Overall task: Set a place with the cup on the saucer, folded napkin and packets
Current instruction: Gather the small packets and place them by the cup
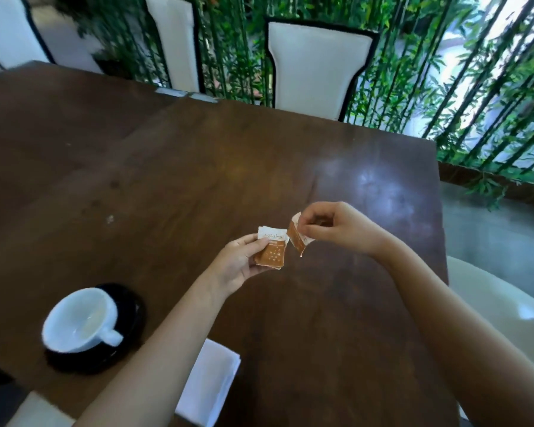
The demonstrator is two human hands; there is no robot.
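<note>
A dark brown wooden desk [173, 167] fills most of the view. Behind its far edge stand white chairs with black frames; one chair back [318, 66] is opposite the person, another chair back [174, 41] is more to the left. Behind them there is a screen of green bamboo stems [463, 87]. At the right side of the desk, a rounded white seat [500, 303] is partly visible.

Near the left front corner of the desk the white cup [79, 320] sits on a black saucer [130, 309], upright, with its handle turned to the right. The cup looks empty. Just to the right of it, at the near edge, lies the folded white napkin [211, 386]; the left forearm passes over it and hides its left part.

Both hands are raised above the middle of the desk, and nothing stands between them and the surface. The left hand [239, 266] has its grip closed on an orange and white packet [272, 251], with the thumb on the printed face and the fingers behind. The right hand [336, 229] pinches a second packet [298, 237] between thumb and fingertips, and this packet is tilted, with its edge to the camera. The two packets are very close at their top corners; I cannot tell if they touch.
</note>
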